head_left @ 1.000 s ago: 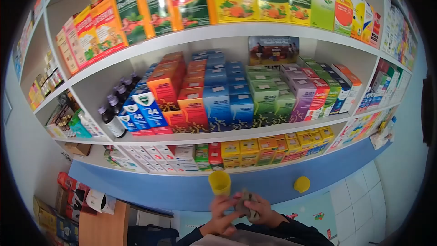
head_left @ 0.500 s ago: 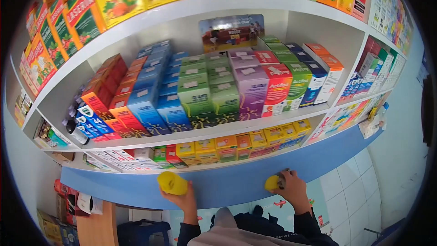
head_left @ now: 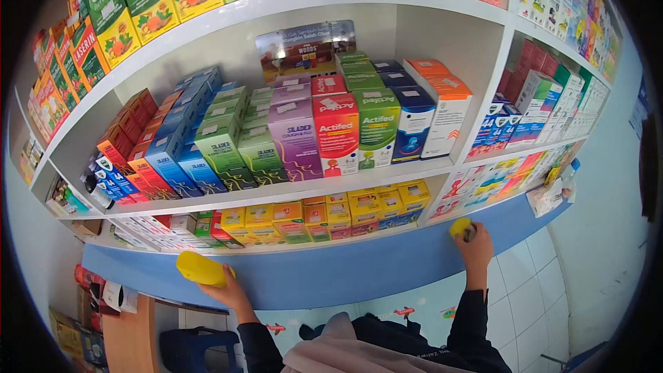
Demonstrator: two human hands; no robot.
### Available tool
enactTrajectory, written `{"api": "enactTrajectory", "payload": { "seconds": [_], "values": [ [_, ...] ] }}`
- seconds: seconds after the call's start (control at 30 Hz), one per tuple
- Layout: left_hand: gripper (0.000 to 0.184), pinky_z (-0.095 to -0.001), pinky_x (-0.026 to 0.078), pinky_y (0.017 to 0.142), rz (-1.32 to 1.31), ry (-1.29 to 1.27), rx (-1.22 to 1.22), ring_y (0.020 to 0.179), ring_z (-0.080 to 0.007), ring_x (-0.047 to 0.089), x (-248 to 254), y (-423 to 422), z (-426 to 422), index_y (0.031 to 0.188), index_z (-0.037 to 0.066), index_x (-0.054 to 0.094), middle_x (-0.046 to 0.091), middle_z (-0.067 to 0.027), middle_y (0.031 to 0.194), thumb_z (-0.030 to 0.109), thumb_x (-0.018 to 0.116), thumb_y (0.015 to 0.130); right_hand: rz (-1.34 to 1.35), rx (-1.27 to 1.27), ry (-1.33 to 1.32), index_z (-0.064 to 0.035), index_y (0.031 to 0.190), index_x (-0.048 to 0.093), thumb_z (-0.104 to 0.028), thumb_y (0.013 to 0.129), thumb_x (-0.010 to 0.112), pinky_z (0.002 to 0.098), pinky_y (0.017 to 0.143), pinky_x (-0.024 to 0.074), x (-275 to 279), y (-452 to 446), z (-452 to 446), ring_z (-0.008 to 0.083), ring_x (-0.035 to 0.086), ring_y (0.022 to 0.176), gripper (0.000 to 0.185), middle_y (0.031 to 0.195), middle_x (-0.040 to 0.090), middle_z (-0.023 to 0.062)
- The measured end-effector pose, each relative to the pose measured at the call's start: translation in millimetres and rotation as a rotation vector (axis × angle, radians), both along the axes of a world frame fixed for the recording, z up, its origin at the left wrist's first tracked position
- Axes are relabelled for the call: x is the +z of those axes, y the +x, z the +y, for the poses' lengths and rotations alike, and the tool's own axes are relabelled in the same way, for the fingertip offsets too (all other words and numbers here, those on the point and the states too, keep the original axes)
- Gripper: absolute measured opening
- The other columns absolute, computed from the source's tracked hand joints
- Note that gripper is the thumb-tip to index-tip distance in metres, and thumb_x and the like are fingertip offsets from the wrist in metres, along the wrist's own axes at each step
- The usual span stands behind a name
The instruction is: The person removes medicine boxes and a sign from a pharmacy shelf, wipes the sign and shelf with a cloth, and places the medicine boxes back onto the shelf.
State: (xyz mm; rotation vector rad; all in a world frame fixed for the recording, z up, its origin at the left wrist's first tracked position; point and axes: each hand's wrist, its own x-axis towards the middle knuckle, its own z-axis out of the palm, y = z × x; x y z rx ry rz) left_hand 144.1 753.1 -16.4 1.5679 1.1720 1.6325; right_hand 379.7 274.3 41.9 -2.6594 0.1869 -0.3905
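My left hand (head_left: 226, 292) is closed round a yellow bottle-shaped container (head_left: 200, 269), tilted on its side above the left part of the blue counter (head_left: 352, 265). Near the counter's right part, my right hand (head_left: 476, 247) is closed on a small yellow and grey object (head_left: 459, 227). Its kind is unclear, and the fingers cover part of it. Just beyond both hands stands a low row of yellow boxes (head_left: 286, 220) under the shelf.
Packed medicine boxes, including a red Actifed box (head_left: 336, 133) and a purple Siladex box (head_left: 295, 138), fill the white shelf (head_left: 387, 174) ahead. A white packet (head_left: 545, 199) lies at the counter's right end. A dark blue stool (head_left: 197, 350) stands below left.
My right hand has moved right along the counter with the yellow and grey object. My left hand and the yellow container have shifted left, the container now tilted further over. The view has turned right.
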Motion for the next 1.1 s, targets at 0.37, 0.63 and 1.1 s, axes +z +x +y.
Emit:
{"api": "enactTrajectory", "payload": {
  "seconds": [0.37,0.63,1.1],
  "values": [
    [0.089,-0.0489,0.024,0.105,0.249,0.342,0.242,0.129,-0.0367,0.026,-3.3,-9.5,-13.6,0.137,-0.001,0.024,0.025,-0.0187,0.139,0.022,0.079,0.07,-0.461,0.09,0.218,-0.0087,0.111,0.054,-0.022,0.08,0.065,0.0422,0.074,0.0495,-21.4,1.9,-7.3,0.0344,0.058,0.095,0.035,0.107,0.057,0.0139],
    [0.059,-0.0545,0.023,0.102,0.272,0.951,-0.429,0.123,-0.0352,0.031,44.0,82.1,-126.3,0.113,0.016,0.048,0.031,-0.0115,0.128,0.032,0.08,0.066,-0.364,0.403,0.223,-0.0096,0.107,0.056,-0.019,0.08,0.063,0.0426,0.068,0.0504,-49.8,-22.1,36.1,0.0361,0.06,0.084,0.03,0.102,0.058,0.0146],
    [0.053,-0.0623,0.005,0.105,0.304,1.033,-0.663,0.134,-0.0335,0.025,273.3,233.5,-258.4,0.12,0.011,0.053,0.038,-0.0086,0.136,0.033,0.07,0.074,-0.313,0.431,0.271,-0.0111,0.104,0.057,-0.019,0.08,0.061,0.0413,0.066,0.0502,-39.6,-33.2,29.9,0.0333,0.06,0.081,0.025,0.097,0.058,0.0109]
  ]
}}
